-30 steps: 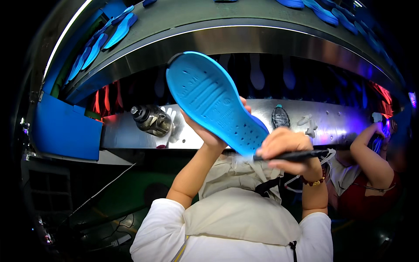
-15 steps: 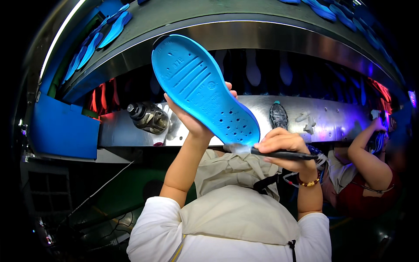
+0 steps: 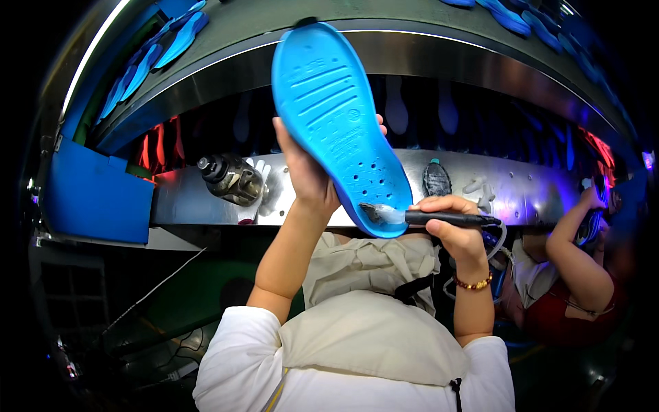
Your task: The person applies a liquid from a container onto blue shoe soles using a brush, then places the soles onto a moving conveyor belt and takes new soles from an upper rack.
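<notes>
A bright blue shoe sole (image 3: 326,103) is held up in front of me, its molded inner side with ridges and small holes turned toward me. My left hand (image 3: 304,165) grips its left edge from behind, with fingertips showing past the right edge. My right hand (image 3: 456,230) pinches a black-handled brush (image 3: 449,218) with pale bristles darkened at the tip. The bristles lie against the sole's lower end, below the holes. A pale tube runs from the back of the handle. At the sole's top end is a black patch.
On the metal ledge (image 3: 302,216) stand a dark-capped clear bottle (image 3: 233,180) beside a white glove (image 3: 259,182), a dark oval pad (image 3: 436,180) and crumpled white pieces (image 3: 482,191). Blue soles (image 3: 182,41) lie on the green belt (image 3: 254,20) above. Another person's arm (image 3: 580,247) is at right.
The sole has moved up and right and turned more upright. The brush tip has gone from blurred at the sole's lower edge to resting on its inner surface.
</notes>
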`<state>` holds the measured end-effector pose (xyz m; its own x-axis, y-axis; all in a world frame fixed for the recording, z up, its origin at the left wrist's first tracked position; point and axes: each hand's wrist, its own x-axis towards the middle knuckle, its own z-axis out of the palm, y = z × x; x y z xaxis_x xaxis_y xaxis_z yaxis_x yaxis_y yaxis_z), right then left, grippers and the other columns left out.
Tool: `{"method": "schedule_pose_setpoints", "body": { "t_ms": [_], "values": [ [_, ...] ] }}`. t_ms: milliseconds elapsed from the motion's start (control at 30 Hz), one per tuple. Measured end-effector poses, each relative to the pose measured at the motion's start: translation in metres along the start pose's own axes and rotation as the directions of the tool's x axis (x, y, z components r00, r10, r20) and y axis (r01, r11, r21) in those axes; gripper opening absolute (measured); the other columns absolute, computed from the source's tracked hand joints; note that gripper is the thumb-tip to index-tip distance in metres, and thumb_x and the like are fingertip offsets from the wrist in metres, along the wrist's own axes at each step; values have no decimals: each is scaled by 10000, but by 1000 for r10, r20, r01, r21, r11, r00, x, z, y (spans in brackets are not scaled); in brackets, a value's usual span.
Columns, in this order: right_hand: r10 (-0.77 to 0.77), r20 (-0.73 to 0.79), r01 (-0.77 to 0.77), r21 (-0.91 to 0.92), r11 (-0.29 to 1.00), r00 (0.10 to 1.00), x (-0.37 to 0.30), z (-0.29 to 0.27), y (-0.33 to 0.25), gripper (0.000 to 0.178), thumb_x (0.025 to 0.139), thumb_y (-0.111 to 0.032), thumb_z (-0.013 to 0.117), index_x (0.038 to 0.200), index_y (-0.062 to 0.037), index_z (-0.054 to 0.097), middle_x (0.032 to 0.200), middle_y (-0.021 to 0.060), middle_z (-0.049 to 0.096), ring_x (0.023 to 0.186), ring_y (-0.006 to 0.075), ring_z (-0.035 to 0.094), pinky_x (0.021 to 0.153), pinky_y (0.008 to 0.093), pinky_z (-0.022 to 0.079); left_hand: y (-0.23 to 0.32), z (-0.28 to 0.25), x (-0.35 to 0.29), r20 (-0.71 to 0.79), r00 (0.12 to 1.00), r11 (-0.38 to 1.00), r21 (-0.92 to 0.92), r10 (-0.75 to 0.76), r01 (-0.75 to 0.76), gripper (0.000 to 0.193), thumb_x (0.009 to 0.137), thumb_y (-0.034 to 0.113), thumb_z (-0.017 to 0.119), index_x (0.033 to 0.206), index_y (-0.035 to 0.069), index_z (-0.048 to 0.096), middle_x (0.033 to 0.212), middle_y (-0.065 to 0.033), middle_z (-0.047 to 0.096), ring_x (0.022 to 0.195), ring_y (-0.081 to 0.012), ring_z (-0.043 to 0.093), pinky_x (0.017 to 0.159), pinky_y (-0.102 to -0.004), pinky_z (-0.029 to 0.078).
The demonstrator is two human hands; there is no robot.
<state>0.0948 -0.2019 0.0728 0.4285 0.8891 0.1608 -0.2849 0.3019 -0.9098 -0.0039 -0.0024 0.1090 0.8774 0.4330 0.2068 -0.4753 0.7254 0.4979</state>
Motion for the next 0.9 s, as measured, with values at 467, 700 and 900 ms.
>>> {"method": "schedule_pose_setpoints", "body": {
  "t_ms": [467,700,900],
  "values": [
    [139,141,-33,-578,816,980,-7,22,-33,222,741,12,668,962,19,644,955,147,662,869,212,653,771,280,515,-11,-25,-29,39,793,780,214,-608,588,613,819,317,564,1281,-40,377,1127,-197,549,1001,-225,581,872,-337,474],
    [96,563,267,-528,806,821,-6,23,-52,225,709,-6,695,930,-8,654,943,128,666,882,233,651,783,294,516,1,-26,-24,-162,513,450,308,-843,838,645,796,286,566,1302,-61,369,1202,-220,509,1040,-251,555,904,-326,438],
    [166,578,299,-621,724,799,-4,11,-50,183,751,-23,656,934,-15,652,950,123,664,881,251,649,746,298,526,6,-16,-24,-160,451,255,641,-878,724,629,818,351,536,1286,-48,409,1211,-205,507,1045,-239,538,926,-321,411]
  ]
}}
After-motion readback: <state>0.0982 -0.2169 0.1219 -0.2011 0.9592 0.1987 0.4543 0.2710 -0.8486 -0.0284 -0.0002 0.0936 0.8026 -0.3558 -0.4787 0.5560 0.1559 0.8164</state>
